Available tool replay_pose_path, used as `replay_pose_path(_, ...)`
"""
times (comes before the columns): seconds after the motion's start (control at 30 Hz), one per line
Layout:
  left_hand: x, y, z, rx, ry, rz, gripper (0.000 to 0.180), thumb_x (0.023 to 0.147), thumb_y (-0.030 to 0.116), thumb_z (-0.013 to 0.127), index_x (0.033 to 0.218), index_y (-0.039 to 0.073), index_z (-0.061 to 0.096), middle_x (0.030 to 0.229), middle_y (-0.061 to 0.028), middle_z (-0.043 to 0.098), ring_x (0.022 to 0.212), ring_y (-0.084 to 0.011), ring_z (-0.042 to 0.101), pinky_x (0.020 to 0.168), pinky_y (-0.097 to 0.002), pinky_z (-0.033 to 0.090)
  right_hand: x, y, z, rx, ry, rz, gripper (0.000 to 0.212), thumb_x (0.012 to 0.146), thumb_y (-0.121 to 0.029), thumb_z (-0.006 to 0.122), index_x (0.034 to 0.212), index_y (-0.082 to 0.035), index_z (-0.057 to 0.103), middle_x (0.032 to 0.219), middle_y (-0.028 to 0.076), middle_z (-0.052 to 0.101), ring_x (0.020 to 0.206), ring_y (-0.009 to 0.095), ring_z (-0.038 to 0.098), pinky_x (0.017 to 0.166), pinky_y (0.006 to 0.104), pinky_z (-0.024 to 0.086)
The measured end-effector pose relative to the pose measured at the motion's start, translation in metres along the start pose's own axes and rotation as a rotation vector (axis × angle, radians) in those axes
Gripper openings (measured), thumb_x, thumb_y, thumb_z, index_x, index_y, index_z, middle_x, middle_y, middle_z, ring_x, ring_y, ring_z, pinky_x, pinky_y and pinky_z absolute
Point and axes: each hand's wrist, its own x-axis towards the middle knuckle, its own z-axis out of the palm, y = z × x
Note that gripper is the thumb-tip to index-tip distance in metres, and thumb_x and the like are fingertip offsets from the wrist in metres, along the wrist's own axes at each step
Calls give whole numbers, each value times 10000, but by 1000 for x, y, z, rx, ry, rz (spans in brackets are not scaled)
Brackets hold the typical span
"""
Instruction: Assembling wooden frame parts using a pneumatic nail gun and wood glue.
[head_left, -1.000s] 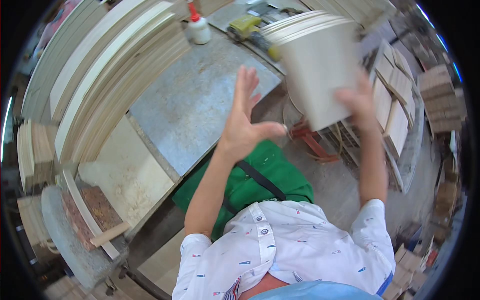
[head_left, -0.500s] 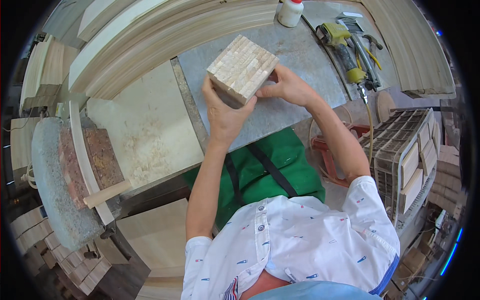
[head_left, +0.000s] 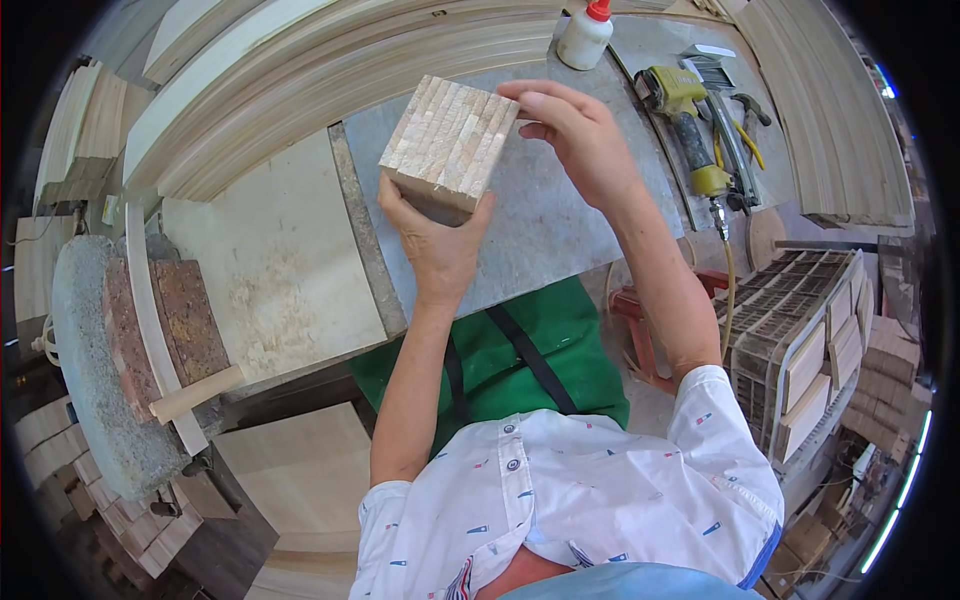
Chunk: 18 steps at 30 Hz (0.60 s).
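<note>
A squarish block of thin wooden pieces, pressed flush together with rough end grain facing up, is held over the grey metal work surface. My left hand grips it from the near side, thumb and fingers around its lower part. Beside its far right corner is my right hand, open, with fingers stretched toward the wood. Whether those fingertips touch the corner I cannot tell. The block's underside is hidden.
Long boards are stacked along the back. A white glue bottle with red cap, a yellow-green nail gun and a hammer lie right. Bricks and a wooden strip sit left; a plastic crate stands right.
My right hand has let go of the block and moved up to its far right corner, fingers extended. The block, in my left hand, has shifted left and turned slightly.
</note>
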Motion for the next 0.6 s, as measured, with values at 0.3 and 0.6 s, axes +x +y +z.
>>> replay_pose_path(0.3, 2, -2, 0, 41, -7, 19, 1080, 624, 144, 866, 1408, -2, 136, 1329, -227, 320, 1256, -356, 358, 1059, -445, 307, 9, 2, 5, -139, 5, 50, 256, 903, -259, 604, 1008, -33, 663, 954, 23, 639, 895, 96, 561, 772, 261, 449)
replay_pose_path(0.6, 2, -5, 0, 50, -6, 55, 1078, 625, 167, 867, 1410, -8, 149, 1315, -226, 311, 1241, -363, 345, 1058, -450, 295, 15, -10, 15, -283, 56, 119, 255, 885, -290, 621, 946, -44, 646, 912, 20, 625, 850, 98, 564, 733, 274, 464)
